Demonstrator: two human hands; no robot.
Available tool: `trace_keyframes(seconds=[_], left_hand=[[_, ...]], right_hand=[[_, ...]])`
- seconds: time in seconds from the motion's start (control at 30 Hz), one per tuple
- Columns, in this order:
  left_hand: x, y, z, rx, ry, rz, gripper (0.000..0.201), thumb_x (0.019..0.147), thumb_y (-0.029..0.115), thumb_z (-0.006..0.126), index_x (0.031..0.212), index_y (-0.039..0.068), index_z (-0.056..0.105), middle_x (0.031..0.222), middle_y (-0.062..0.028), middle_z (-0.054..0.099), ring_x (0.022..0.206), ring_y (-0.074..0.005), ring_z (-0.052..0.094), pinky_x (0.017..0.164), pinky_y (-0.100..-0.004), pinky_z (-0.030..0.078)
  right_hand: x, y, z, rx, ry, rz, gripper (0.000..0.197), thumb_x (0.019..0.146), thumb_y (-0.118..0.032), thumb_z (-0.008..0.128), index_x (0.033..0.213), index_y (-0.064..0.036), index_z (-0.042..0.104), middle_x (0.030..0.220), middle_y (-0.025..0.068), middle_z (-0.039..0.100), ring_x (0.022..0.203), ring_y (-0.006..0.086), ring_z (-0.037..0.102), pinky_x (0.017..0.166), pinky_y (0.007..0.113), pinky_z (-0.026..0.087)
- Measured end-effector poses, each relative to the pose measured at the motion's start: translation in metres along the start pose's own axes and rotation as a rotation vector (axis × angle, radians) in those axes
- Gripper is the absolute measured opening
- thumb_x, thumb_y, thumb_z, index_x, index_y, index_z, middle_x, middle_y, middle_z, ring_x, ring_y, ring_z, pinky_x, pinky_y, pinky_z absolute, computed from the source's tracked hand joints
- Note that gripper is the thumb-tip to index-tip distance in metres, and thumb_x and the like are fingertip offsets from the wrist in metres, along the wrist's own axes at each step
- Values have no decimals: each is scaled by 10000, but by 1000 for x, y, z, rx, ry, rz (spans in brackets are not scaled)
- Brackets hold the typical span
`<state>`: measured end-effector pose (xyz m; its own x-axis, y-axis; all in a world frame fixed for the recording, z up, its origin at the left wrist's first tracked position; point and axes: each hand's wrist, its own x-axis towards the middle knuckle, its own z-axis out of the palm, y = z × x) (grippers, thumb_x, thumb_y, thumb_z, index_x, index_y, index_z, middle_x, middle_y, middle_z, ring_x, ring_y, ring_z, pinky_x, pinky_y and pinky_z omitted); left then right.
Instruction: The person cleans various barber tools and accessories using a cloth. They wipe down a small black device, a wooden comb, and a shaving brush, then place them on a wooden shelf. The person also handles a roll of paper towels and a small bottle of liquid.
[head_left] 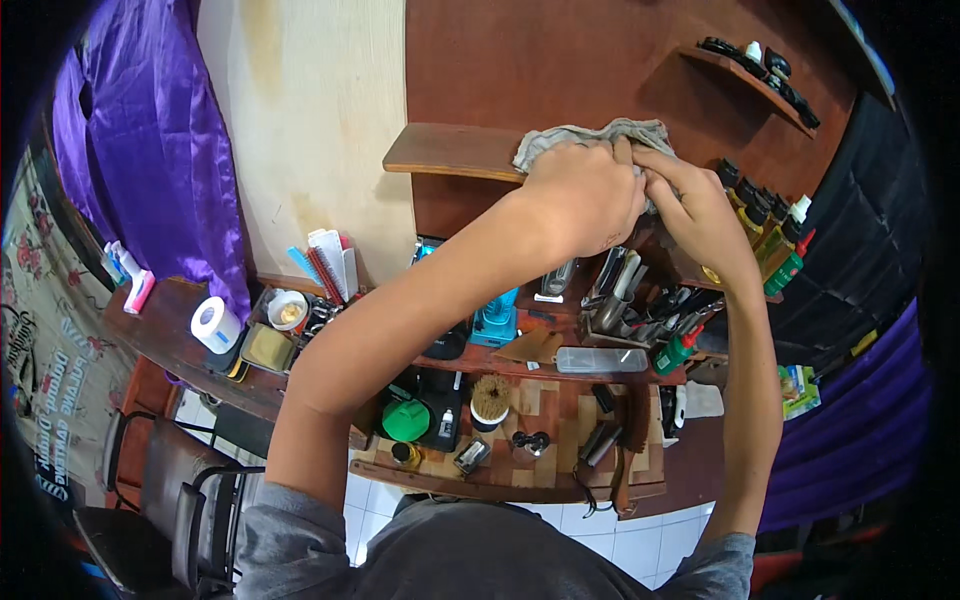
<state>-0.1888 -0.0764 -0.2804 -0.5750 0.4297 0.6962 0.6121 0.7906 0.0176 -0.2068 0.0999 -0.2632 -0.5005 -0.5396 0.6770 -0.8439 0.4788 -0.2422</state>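
A crumpled grey-white cloth (pixel 590 132) lies over the right part of a small wooden wall shelf (pixel 450 150). My left hand (pixel 590 190) is closed on the cloth, its knuckles up and its fingers partly hidden behind the hand. Close beside it, my right hand (pixel 698 200) has its fingers bent onto the cloth's right side, touching my left hand. Both arms stretch forward above the counters. Beneath my hands stands a holder with combs and scissors-like tools (pixel 615 310), partly covered by my left forearm.
Bottles (pixel 755 215) crowd a shelf on the right. A corner shelf (pixel 750 85) holds black cords. The lower counter (pixel 560 415) bears a brush (pixel 490 398), a green round container (pixel 406 420) and clippers. A paper roll (pixel 215 325) stands left; chairs (pixel 180 490) are below it.
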Motion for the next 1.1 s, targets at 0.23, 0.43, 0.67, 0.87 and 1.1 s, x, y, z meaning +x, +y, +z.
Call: trace_keyframes(seconds=[0.23,0.43,0.67,0.87,1.1], left_hand=[[-11,-14,-22,-3,-46,-24,329,958,235,412,917,-58,558,726,-278,622,721,-454,619,703,-527,484],[-33,-45,-42,8,-90,-57,293,960,234,419,939,-23,560,760,-256,603,775,-458,580,718,-543,428],[-78,-83,-86,68,-90,-66,342,982,244,399,1174,9,557,830,-283,611,861,-483,570,764,-517,442],[-99,-89,-91,-17,27,-293,371,994,282,391,1085,-13,596,724,-278,605,737,-455,616,688,-475,479],[-91,-68,-93,-24,-50,-538,379,981,266,371,1119,-2,600,664,-254,591,668,-426,623,659,-461,474]], right_hand=[[24,-6,9,-150,-85,-234,239,873,-146,474,1013,-8,611,918,238,622,881,446,574,792,493,454],[45,-21,34,-198,-151,-286,254,877,-193,463,957,-25,636,894,221,645,866,417,598,788,488,461],[90,-53,81,-246,-274,-300,333,895,-288,464,1093,-140,688,990,228,664,927,420,634,880,511,492],[112,-71,95,-65,-365,-335,346,854,-227,450,929,-11,710,988,277,656,915,412,642,876,498,486],[109,-61,106,-116,-261,-365,362,855,-222,432,917,26,689,986,287,650,931,418,636,856,497,491]])
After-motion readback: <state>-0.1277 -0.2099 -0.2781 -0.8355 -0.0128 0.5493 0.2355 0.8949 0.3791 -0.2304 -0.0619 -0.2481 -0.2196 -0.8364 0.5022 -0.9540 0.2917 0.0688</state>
